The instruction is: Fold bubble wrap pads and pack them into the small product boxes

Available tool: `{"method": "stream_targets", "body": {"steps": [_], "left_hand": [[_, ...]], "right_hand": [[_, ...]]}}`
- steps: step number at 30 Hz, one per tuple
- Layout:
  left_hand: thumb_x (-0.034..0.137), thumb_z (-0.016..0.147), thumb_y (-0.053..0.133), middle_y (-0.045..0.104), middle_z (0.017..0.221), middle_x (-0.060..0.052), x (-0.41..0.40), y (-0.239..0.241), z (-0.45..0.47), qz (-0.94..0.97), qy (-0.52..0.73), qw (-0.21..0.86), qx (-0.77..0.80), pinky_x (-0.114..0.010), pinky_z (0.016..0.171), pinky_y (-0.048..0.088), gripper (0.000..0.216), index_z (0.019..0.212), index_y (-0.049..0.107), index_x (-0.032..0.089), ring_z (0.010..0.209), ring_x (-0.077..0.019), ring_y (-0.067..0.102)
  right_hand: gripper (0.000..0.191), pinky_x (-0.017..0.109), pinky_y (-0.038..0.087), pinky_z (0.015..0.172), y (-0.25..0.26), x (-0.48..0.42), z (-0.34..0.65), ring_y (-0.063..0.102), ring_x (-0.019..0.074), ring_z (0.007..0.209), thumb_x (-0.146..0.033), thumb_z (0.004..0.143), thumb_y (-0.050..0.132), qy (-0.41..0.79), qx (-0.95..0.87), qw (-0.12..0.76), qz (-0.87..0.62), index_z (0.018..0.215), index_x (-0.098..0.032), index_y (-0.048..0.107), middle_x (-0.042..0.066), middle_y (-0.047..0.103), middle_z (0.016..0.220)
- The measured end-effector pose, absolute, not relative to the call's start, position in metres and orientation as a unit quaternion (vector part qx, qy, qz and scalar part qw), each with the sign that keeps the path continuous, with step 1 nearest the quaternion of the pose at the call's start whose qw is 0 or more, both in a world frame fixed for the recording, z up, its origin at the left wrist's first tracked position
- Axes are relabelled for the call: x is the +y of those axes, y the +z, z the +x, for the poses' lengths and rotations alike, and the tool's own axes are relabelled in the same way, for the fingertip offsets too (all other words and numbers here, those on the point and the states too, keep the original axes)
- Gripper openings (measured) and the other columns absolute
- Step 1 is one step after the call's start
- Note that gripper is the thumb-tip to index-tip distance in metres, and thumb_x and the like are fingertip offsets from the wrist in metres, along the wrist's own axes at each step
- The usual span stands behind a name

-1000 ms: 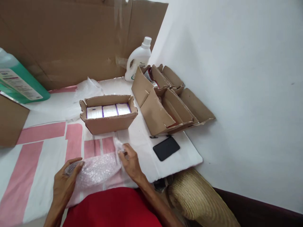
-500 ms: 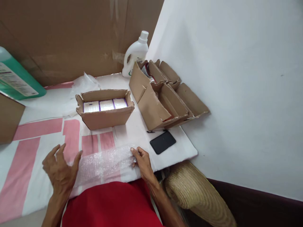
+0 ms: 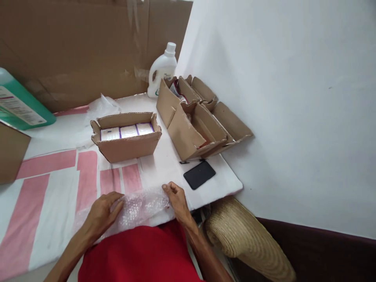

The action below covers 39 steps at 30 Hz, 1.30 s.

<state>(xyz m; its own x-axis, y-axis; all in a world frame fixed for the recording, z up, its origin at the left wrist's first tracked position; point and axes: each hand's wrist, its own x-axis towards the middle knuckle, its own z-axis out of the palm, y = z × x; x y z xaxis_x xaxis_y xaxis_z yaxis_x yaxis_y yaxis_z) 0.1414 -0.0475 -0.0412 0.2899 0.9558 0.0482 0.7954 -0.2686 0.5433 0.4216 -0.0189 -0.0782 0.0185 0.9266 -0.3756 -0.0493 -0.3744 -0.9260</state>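
Observation:
A clear strip of bubble wrap stretches across the near edge of the table, between my two hands. My right hand pinches its right end between thumb and fingers. My left hand lies over the left part of the wrap, thumb and fingers closed around some of it, and part of the sheet shows below the wrist. Beyond the hands stands a small open cardboard box, in which purple-edged packs wrapped in shiny film sit in a row.
Open cardboard boxes stand at the right by the white wall. A black phone and a pen lie in front of them. Behind are a white jug and crumpled plastic. A green bottle leans at the left.
My left hand has moved right, from open and spread at the wrap's left side to closed on the wrap. My right hand keeps its pinch. The view has shifted slightly.

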Motion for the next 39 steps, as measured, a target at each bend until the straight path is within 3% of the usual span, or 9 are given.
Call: {"method": "stream_targets", "body": {"steps": [5,11,14,18,21,27,32,36,39], "left_hand": [[0.050,0.099,0.044,0.077,0.089,0.000,-0.005,-0.025,0.128,0.723,0.098,0.313,0.608,-0.027,0.067,0.051,0.038,0.104,0.070,0.023,0.071,-0.0175,0.070],[0.035,0.099,0.048,0.070,0.124,-0.020,0.014,-0.026,0.124,0.766,0.125,0.036,0.629,-0.047,0.088,0.048,0.040,0.128,0.063,0.013,0.106,-0.0353,0.067],[0.017,0.097,0.052,0.072,0.119,-0.015,-0.009,-0.017,0.134,0.818,0.158,-0.129,0.538,-0.042,0.086,0.046,0.031,0.126,0.063,0.016,0.106,-0.0305,0.065],[-0.001,0.090,0.042,0.074,0.097,-0.009,-0.039,-0.024,0.141,0.861,0.068,-0.120,0.490,-0.035,0.071,0.046,0.040,0.115,0.068,0.017,0.082,-0.0236,0.065],[0.000,0.090,0.040,0.073,0.113,-0.014,-0.045,-0.045,0.127,0.834,0.015,-0.112,0.540,-0.039,0.074,0.050,0.043,0.118,0.069,0.015,0.091,-0.0270,0.067],[0.038,0.101,0.044,0.061,0.143,-0.014,-0.044,-0.078,0.079,0.810,0.075,0.022,0.581,-0.046,0.098,0.052,0.044,0.140,0.058,0.022,0.127,-0.0313,0.060],[0.076,0.081,0.059,0.037,0.163,-0.017,-0.053,-0.083,0.076,0.819,0.083,0.058,0.564,-0.060,0.113,0.038,0.096,0.159,0.034,0.024,0.148,-0.0425,0.036],[0.084,0.070,0.064,0.027,0.166,-0.022,-0.056,-0.086,0.085,0.828,0.076,0.055,0.553,-0.069,0.113,0.030,0.110,0.159,0.035,0.026,0.150,-0.0505,0.026],[0.072,0.076,0.068,0.033,0.164,-0.021,-0.058,-0.083,0.092,0.839,0.088,0.049,0.535,-0.071,0.111,0.032,0.089,0.152,0.047,0.030,0.149,-0.0505,0.028]], "right_hand": [[0.043,0.021,0.038,0.040,-0.082,-0.019,0.439,0.041,0.0094,0.049,-0.056,0.077,0.077,0.652,-0.402,0.354,-0.537,0.073,-0.022,0.051,-0.008,0.045,0.061],[0.027,0.027,0.044,0.059,-0.061,-0.022,0.455,0.054,0.0150,0.061,-0.042,0.090,0.069,0.392,-0.624,0.264,-0.622,0.080,-0.021,0.055,-0.002,0.056,0.071],[0.021,0.030,0.046,0.071,-0.036,-0.016,0.434,0.057,0.0179,0.074,-0.033,0.101,0.056,0.218,-0.716,0.307,-0.588,0.084,-0.021,0.058,0.003,0.061,0.081],[0.017,0.034,0.049,0.087,-0.031,0.011,0.373,0.060,0.0217,0.094,-0.026,0.105,0.049,0.175,-0.825,0.291,-0.453,0.099,-0.019,0.063,0.008,0.068,0.097],[0.012,0.037,0.048,0.091,-0.051,0.033,0.335,0.059,0.0244,0.104,-0.025,0.102,0.056,0.144,-0.891,0.180,-0.392,0.107,-0.018,0.065,0.009,0.070,0.112],[0.035,0.040,0.047,0.083,-0.074,0.024,0.347,0.057,0.0275,0.105,-0.041,0.096,0.068,0.093,-0.923,0.061,-0.368,0.117,-0.014,0.062,0.012,0.066,0.118],[0.011,0.035,0.041,0.076,-0.080,-0.015,0.384,0.058,0.0235,0.091,-0.025,0.099,0.063,0.094,-0.920,0.023,-0.380,0.106,-0.017,0.063,0.008,0.067,0.098],[0.008,0.034,0.041,0.076,-0.079,-0.029,0.398,0.059,0.0210,0.084,-0.012,0.098,0.058,0.146,-0.923,0.016,-0.357,0.097,-0.019,0.063,0.005,0.068,0.092],[0.002,0.035,0.046,0.080,-0.064,-0.022,0.395,0.061,0.0224,0.090,-0.021,0.096,0.064,0.187,-0.918,0.041,-0.348,0.097,-0.019,0.063,0.006,0.068,0.100]]}}
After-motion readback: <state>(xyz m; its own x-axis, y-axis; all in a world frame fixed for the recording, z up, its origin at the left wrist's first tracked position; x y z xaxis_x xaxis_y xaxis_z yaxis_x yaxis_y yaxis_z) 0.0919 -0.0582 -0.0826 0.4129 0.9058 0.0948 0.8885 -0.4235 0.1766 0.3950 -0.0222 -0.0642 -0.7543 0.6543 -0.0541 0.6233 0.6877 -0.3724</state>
